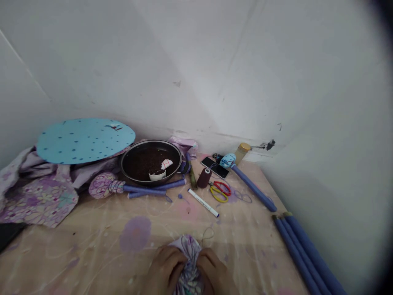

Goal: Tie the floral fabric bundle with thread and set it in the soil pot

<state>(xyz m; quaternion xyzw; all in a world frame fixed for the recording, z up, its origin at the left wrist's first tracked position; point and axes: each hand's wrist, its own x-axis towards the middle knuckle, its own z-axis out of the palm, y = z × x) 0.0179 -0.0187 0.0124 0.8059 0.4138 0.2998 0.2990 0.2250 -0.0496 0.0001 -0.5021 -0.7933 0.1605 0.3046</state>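
A gathered piece of purple floral fabric is held between both hands at the bottom centre. My left hand pinches its left side with curled fingers, and my right hand grips the right side. From the top of the cloth a thin loop of thread lies out to the right. Beyond the hands are a white marker, red and yellow handled scissors and a dark thread spool.
Farther back stand a dark round pan with a small white cup, a phone and a jar. Floral cloth and a blue oval board lie left. Blue wrapped rods line the right edge.
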